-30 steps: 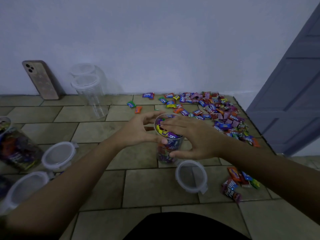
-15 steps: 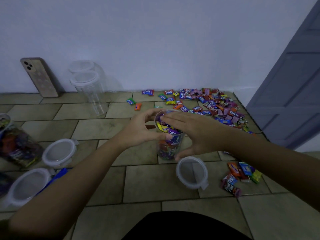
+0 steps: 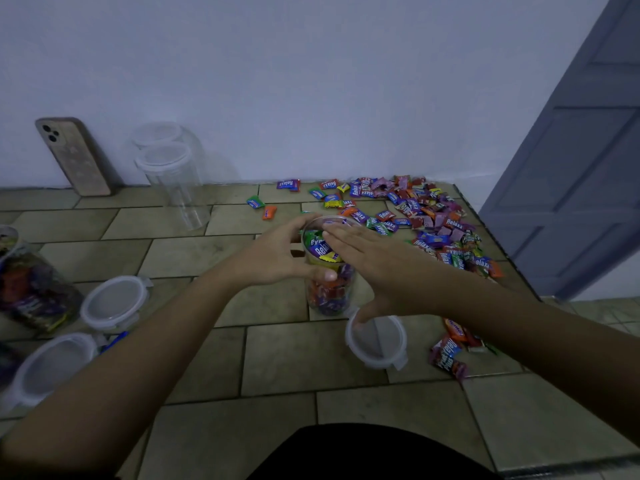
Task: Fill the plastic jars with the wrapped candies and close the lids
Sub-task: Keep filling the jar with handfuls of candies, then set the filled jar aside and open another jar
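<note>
Here, at the centre of the frame, a clear jar (image 3: 329,271) packed with candies stands open on the tiled floor (image 3: 304,358). The left hand (image 3: 277,258) is wrapped around its upper side, fingers closed on it. The right hand (image 3: 377,268) lies flat over the mouth, fingers spread and gripping nothing. A lid (image 3: 375,337) lies just below the jar. Loose candies (image 3: 415,216) are heaped toward the upper right.
</note>
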